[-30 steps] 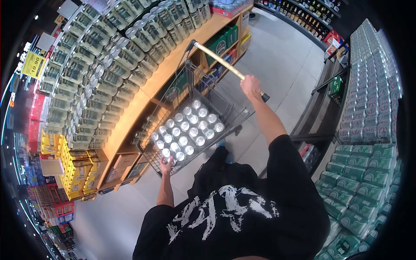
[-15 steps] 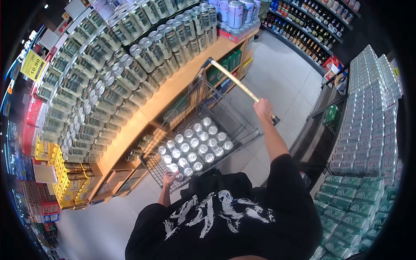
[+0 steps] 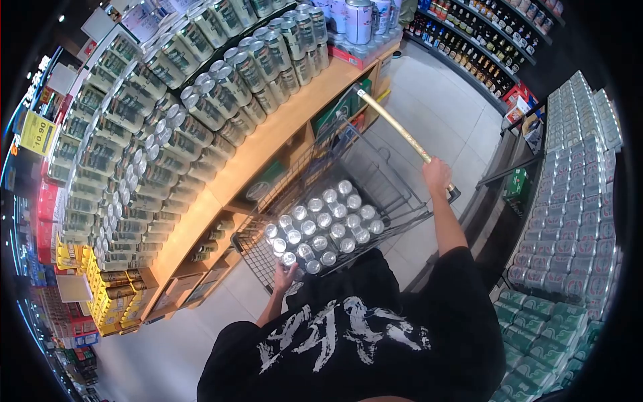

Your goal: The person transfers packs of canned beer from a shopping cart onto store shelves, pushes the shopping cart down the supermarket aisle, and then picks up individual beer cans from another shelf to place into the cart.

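Note:
My right hand (image 3: 437,177) is wrapped around the pale gold handle (image 3: 396,128) of a dark wire shopping cart, near the handle's black end. In the cart's basket (image 3: 251,246) stand several silver-topped cans (image 3: 324,220), packed upright in close rows. My left hand (image 3: 284,275) is at the near corner of these cans, beside the basket's rim. Its fingers are curled; whether they grip a can, the pack or the rim I cannot tell. My black shirt (image 3: 355,335), with white brush lettering, fills the lower middle.
A long wooden display counter (image 3: 228,181) with stacked pale cans (image 3: 194,100) runs along the cart's left. Yellow cases (image 3: 110,295) stand at its near end. On the right are stacked silver cans (image 3: 562,221) and green packs (image 3: 542,335). Bottle shelves (image 3: 469,47) stand beyond the tiled floor (image 3: 435,94).
The cart with its cans has shifted right in view, and both hands have moved right with it. The counter and its can stacks have slid slightly left.

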### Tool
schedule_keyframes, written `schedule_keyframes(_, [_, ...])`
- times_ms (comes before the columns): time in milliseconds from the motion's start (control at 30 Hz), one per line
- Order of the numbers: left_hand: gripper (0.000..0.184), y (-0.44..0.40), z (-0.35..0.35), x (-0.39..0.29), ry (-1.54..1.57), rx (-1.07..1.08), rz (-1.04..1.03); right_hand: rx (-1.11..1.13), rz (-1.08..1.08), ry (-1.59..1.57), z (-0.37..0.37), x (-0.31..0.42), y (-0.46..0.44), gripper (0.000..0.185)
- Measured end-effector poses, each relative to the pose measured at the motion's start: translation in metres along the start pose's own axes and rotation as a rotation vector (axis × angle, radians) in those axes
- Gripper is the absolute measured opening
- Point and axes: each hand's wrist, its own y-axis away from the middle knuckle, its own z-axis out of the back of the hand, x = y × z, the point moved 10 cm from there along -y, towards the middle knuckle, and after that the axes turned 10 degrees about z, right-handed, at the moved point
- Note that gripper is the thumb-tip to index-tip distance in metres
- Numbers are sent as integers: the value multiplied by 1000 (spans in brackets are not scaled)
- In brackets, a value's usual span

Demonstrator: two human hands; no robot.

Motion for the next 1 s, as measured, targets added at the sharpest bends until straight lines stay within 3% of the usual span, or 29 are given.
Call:
schedule_keyframes(133, [82,-23,-42,4,140,25,40,-55,46,8,2,-27,-26,23])
schedule_keyframes(300, [77,6,-61,-63,213,-54,16,-49,55,-69,-5,-54,-66,23])
schedule_keyframes(400, [75,17,-72,-86,83,-283,11,-33,56,-67,-8,-70,-89,23])
schedule_keyframes(533, [72,4,-98,-103,263,-380,27,-15,51,-85,-10,-84,-123,23])
schedule_keyframes(700, [82,0,-107,-158,257,-243,145,-19,72,-85,-9,-99,-159,25])
schedule_keyframes(1000, [80,-35,-130,-201,284,-178,103,3,60,-34,-21,-121,-213,27])
